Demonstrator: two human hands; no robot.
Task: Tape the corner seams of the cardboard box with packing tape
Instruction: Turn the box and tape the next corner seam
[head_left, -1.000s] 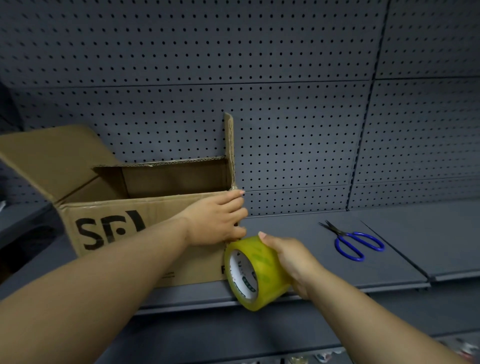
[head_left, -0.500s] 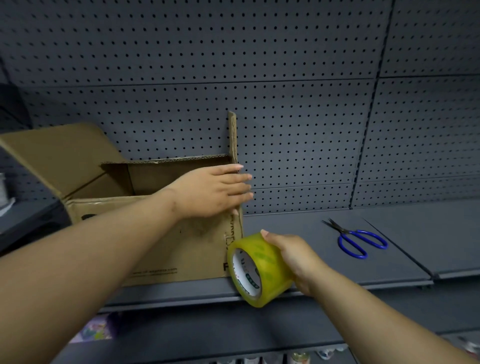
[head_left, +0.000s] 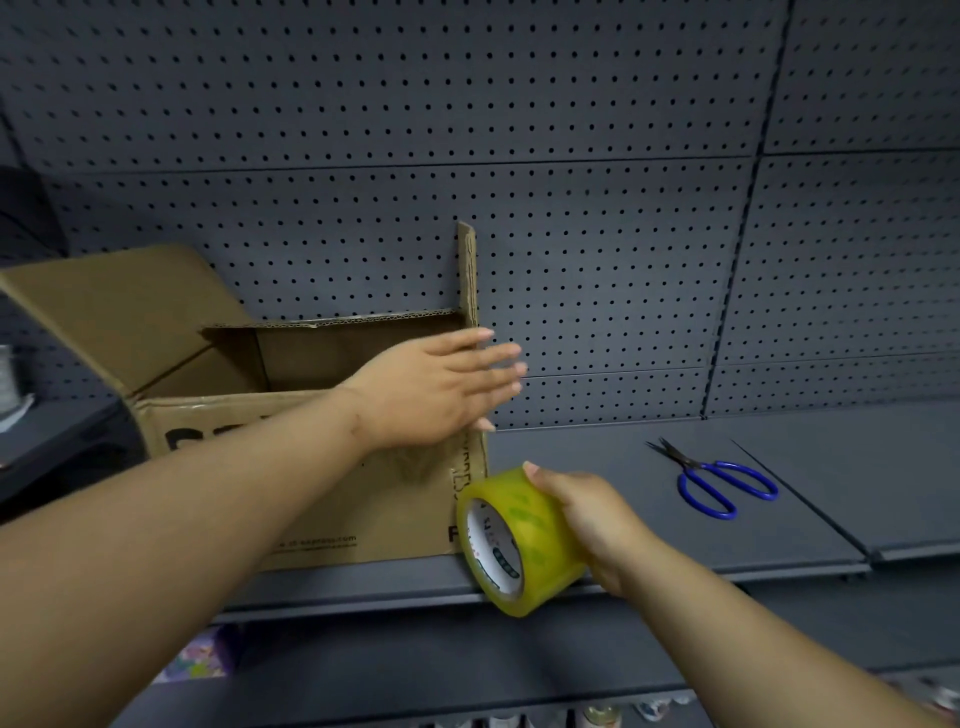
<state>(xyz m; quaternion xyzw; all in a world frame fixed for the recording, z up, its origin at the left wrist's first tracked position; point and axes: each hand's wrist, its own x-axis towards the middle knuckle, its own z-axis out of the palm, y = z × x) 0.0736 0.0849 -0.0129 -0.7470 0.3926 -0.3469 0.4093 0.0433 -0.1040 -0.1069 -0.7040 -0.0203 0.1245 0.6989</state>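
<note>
Cardboard box (head_left: 405, 499) on the shelf (head_left: 613, 457): left grip (head_left: 431, 389) flat-fingered, empty, at its corner. Right grip (head_left: 597, 519) clutches the tape roll (head_left: 530, 535).

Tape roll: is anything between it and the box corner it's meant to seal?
Nothing visible does. The tape roll, gripped by the right hand, is right beside the box corner; the left hand, fingers straight, is higher up at that corner.

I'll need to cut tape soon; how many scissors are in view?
1: blue-handled scissors lie on the grey shelf, right of the tape roll. More could be hidden inside the cardboard box.
</note>
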